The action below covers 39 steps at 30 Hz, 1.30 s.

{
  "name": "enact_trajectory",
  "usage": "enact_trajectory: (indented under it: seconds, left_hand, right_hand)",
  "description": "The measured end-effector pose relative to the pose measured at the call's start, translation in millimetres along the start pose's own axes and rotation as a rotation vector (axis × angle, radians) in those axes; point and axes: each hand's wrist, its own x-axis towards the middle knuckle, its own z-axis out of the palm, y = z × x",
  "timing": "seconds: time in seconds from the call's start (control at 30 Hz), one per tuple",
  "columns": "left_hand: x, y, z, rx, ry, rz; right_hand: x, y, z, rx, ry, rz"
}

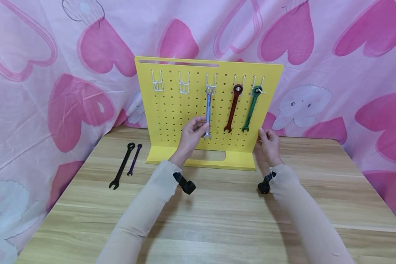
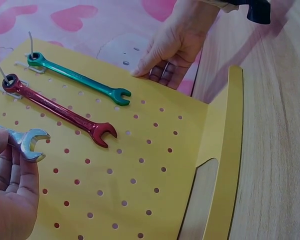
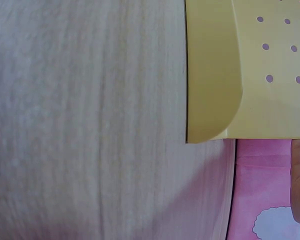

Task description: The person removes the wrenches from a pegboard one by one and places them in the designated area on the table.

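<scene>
Silver wrench [image 1: 208, 112], its ring end at the middle hook [image 1: 215, 78] of the yellow pegboard [image 1: 219, 117], is pinched low by the left hand [image 1: 192, 134] while the right hand [image 1: 271, 145] grips the board's edge, and might drop if released unseated.

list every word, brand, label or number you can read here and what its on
No text can be read in any view.
Silver wrench, red wrench, green wrench, black wrench, purple wrench: any markings are too small or blurred to read.
Yellow pegboard: no lettering visible.
Pink backdrop: printed pictures, no legible words.
</scene>
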Motion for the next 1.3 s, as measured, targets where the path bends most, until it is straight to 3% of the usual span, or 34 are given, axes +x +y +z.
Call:
enact_trajectory:
  seconds: [0.3, 0.5, 0.77, 1.3]
  left_hand:
    - [-2.5, 1.5, -0.1, -0.04, -0.007, -0.008]
    - [-3.9, 3.7, -0.2, -0.066, -0.023, -0.014]
    - [-6.3, 8.3, 0.0, -0.078, -0.038, -0.019]
    - [-10.8, 9.6, -1.9, -0.12, -0.065, -0.003]
  right_hand:
    - [-10.5, -17, 3, 0.012, -0.014, 0.008]
    - [-4.8, -7, 1, -0.017, -0.009, 0.002]
    - [2.5, 4, 0, 0.023, -0.003, -0.034]
    - [-2.6, -4, 1, 0.014, 0.0, -0.011]
